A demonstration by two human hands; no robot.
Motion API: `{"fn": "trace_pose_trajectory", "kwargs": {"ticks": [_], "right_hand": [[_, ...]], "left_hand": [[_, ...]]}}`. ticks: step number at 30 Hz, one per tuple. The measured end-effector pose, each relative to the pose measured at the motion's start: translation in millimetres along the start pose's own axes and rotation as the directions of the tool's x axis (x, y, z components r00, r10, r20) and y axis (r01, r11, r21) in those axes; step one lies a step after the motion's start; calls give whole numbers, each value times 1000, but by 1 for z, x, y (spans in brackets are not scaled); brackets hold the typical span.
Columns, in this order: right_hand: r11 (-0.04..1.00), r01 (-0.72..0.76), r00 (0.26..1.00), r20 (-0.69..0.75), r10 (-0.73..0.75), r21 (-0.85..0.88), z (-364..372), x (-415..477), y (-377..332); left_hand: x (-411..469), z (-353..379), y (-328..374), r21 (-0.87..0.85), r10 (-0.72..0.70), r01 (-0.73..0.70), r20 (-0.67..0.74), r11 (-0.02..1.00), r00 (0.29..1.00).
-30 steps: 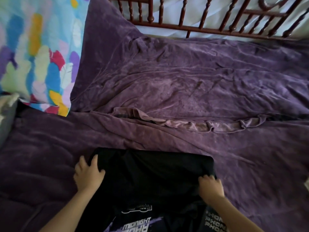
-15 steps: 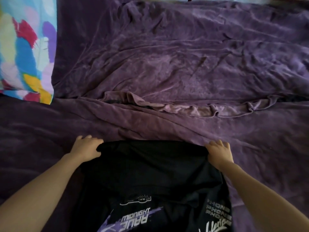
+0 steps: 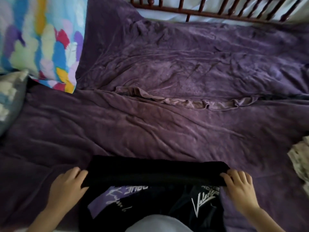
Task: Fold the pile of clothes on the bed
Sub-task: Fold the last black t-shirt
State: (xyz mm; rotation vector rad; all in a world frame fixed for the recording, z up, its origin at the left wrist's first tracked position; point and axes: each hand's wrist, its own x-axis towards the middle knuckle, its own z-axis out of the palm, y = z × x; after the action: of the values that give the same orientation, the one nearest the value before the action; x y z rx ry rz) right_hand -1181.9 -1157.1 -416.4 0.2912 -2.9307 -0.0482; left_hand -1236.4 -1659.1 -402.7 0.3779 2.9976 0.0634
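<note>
Left hand (image 3: 69, 183) grips the left end of the fold on the black T-shirt (image 3: 155, 173); right hand (image 3: 239, 185) grips the right end. Shirt lies on the purple blanket (image 3: 150, 131) at the near edge, print up. Patterned cloth (image 3: 299, 158) sits far right.

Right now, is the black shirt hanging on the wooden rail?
No, the black shirt lies on the purple blanket, apart from the rail.

On the black T-shirt (image 3: 155, 174), a white script word is printed, seemingly "Valerie"; the other lettering is cut off by the fold and cannot be read.
</note>
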Motion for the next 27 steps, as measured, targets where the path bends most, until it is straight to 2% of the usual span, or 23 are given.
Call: {"fn": "trace_pose_trajectory", "kwargs": {"ticks": [1,3,5,6,7,8,10,11,12,15,17,21,23,25,27], "right_hand": [[1000,5,1000,12,-6,13,-4,-18,-6],[993,-99,976,202,86,60,-7,-58,-24],[976,-207,851,504,144,70,1,-99,-40],[960,-270,753,638,162,76,7,-112,-44],[949,-309,697,693,185,58,15,-123,-48],[907,-420,605,743,284,-4,14,-128,-56],[694,-718,423,757,498,-55,12,-125,-69],[564,-825,338,763,550,-40,14,-119,-72],[467,-884,282,768,575,-26,14,-109,-74],[194,-980,157,758,634,41,27,-87,-70],[-8,-997,57,784,618,79,35,-79,-68],[-189,-978,-32,821,570,93,44,-72,-60],[-283,-953,-62,848,526,106,42,-71,-55],[-299,-938,5,867,498,177,35,-66,-48],[-272,-911,138,849,509,311,20,-56,-38]], "left_hand": [[-21,11,-1,-11,-42,43,48,999,998],[-62,32,2,-45,-158,167,153,985,975],[-98,51,14,-46,-226,253,315,966,922],[-112,61,21,-40,-237,273,388,961,891],[-121,67,25,-59,-237,300,477,952,847],[-123,68,29,-106,-255,352,503,930,826],[-115,63,35,-234,-401,512,393,827,827],[-105,55,39,-324,-500,617,378,717,779],[-96,45,43,-407,-580,679,354,611,734],[-71,35,44,-523,-712,752,339,401,615],[-57,31,42,-514,-726,822,464,246,507],[-49,23,48,-464,-592,885,705,33,391],[-53,21,49,-390,-478,917,823,-83,307],[-59,19,49,-326,-383,940,885,-101,266],[-57,11,51,-358,-353,927,886,-111,300]]}}
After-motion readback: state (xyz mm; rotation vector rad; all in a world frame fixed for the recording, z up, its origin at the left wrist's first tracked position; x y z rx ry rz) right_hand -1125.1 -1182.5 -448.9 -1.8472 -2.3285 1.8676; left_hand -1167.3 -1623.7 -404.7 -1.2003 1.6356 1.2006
